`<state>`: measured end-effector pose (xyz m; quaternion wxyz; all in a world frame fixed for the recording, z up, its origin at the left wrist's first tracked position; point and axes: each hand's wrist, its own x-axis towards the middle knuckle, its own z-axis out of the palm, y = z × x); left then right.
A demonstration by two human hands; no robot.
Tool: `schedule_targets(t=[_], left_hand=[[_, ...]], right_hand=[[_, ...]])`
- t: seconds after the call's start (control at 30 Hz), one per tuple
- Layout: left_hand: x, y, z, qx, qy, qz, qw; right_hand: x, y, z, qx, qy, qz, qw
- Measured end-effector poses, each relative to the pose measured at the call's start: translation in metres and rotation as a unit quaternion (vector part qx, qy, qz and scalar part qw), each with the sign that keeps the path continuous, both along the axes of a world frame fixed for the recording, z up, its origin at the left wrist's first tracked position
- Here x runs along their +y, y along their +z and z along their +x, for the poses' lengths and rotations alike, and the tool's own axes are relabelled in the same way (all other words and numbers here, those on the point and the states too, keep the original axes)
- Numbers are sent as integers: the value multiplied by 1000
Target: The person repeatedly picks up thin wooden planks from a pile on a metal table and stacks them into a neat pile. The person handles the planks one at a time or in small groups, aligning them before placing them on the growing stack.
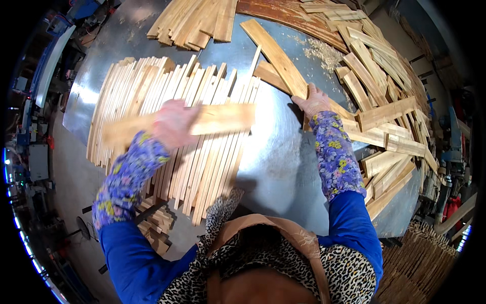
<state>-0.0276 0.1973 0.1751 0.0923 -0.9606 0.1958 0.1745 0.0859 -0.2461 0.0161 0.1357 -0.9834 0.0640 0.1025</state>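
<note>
My left hand point(174, 121) grips a flat wooden slat point(223, 117) and holds it crosswise, blurred with motion, over a fanned row of thin pale slats point(202, 152) lying side by side on a grey metal table point(278, 162). My right hand point(314, 100) rests on the near end of a longer slat point(273, 55) that runs diagonally away up the table, at the edge of a loose heap of slats point(385, 116) on the right.
Another stack of slats point(195, 23) lies at the table's far edge. Sawdust point(324, 53) is scattered near the heap. Short offcuts point(157, 223) sit below the table on the left, bundled strips point(420, 263) at lower right. Machines line both sides.
</note>
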Motion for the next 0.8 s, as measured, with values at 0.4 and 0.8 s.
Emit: schedule_targets(t=[0.4, 0.8], left_hand=[[12, -79, -26, -22, 419, -473, 775], [-219, -207, -18, 250, 406, -635, 608]], right_hand=[[12, 32, -44, 153, -146, 421, 882], [-95, -15, -46, -133, 115, -135, 975]])
